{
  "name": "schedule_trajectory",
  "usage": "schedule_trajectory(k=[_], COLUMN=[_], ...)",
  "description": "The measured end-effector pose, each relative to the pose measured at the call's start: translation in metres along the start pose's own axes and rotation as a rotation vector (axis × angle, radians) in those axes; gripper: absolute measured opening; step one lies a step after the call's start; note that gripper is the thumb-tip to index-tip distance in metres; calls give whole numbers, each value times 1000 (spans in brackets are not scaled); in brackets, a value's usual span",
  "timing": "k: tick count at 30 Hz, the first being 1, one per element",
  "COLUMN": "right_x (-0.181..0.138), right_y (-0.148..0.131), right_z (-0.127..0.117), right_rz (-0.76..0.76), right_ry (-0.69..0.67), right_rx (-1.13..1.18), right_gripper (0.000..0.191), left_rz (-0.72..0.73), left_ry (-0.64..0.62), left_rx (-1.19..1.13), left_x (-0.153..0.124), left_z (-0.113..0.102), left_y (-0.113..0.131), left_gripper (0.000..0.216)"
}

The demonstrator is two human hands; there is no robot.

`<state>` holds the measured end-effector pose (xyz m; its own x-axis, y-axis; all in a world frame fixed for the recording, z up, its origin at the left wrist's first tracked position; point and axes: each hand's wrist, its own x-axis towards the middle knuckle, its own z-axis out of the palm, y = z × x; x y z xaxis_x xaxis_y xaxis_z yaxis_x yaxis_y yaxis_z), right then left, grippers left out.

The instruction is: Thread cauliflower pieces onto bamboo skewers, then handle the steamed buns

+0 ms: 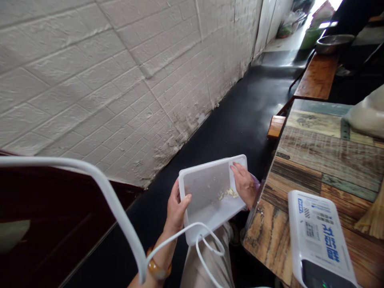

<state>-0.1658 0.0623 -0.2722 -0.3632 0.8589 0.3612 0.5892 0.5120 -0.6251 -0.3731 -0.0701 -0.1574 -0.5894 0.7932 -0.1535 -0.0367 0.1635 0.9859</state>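
Note:
A white translucent plastic bin (207, 178) is tilted above my lap, its open top facing me. My left hand (177, 206) grips its left rim, thumb over the edge and fingers behind the wall. Inside the bin, at its right end, my right hand (244, 184) reaches in with extended fingers near the inner wall. Small pale yellowish bits (230, 193) lie in the bin just below those fingers. Whether the right hand touches the wall or pinches a bit is hard to make out.
On my right stands a wood-patterned table (333, 156) bearing a white power bank (321, 236). A white cable (120, 208) loops across my front. To the left runs a white brick-pattern wall (135, 80). Farther off, a metal bowl (334, 43) sits on a wooden bench (318, 76).

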Motion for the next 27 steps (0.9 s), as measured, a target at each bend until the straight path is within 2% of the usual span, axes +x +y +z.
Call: schedule_trajectory(k=[3, 7, 11, 14, 16, 20, 23, 27], right_x=[-8, -25, -8, 5, 3, -13, -9, 5], right_y=[10, 24, 31, 19, 5, -12, 2, 31], right_z=[9, 22, 20, 24, 32, 39, 27, 14], right_rz=[62, 69, 63, 93, 85, -40, -59, 62], right_ry=[26, -15, -8, 23, 5, -152, -170, -28], right_rx=[-1, 52, 126, 156, 169, 211, 210, 128], right_gripper=[44, 37, 35, 36, 31, 14, 19, 29], left_rz=[0, 20, 10, 15, 38, 109, 118, 134], left_ry=[-6, 7, -37, -65, -65, -26, -46, -76], left_rx=[-11, -21, -23, -1, 23, 40, 41, -2], left_x=[0, 6, 9, 9, 9, 14, 15, 11], left_z=[6, 14, 21, 23, 23, 21, 22, 28], left_y=[-3, -5, -9, -13, -14, -13, -12, -8], left_gripper=[76, 71, 71, 73, 73, 72, 74, 84])
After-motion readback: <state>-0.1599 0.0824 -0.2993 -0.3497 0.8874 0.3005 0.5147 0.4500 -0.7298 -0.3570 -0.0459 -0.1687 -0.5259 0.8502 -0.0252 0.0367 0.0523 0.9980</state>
